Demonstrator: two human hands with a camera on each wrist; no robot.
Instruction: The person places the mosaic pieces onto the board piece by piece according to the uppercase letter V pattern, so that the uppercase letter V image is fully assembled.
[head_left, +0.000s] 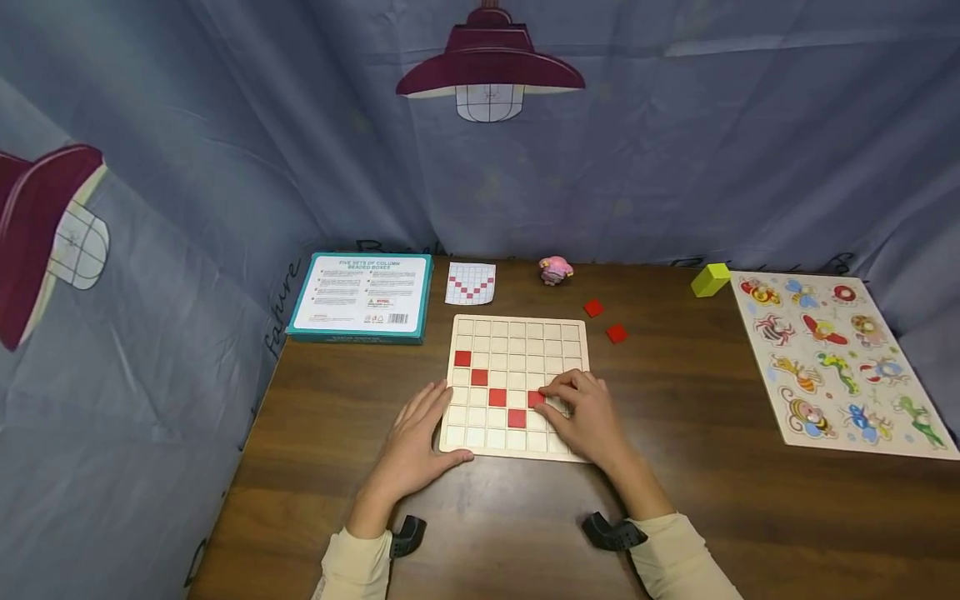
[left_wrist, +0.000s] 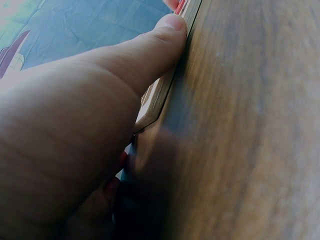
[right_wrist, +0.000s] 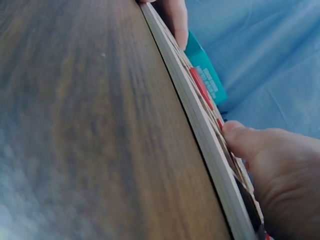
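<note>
A wooden grid board [head_left: 525,342] lies flat on the table, with several red square tiles set in its cells in a descending diagonal. My right hand [head_left: 587,414] is over the board's right part, thumb and index finger pinching a red tile [head_left: 536,399] at one cell, up and right of the lowest tile [head_left: 517,418]. The left hand [head_left: 412,442] rests at the board's lower left corner, fingers straight along the left side and thumb on the front edge. In the right wrist view, the right thumb [right_wrist: 240,135] is low against the board's surface.
Two loose red tiles [head_left: 617,333] lie beyond the board's right corner. Behind it are a pattern card [head_left: 470,283] showing a red V and a pink figurine [head_left: 556,270]. A teal box [head_left: 360,297] is at left; a green block [head_left: 710,280] and insect puzzle board [head_left: 840,362] are at right.
</note>
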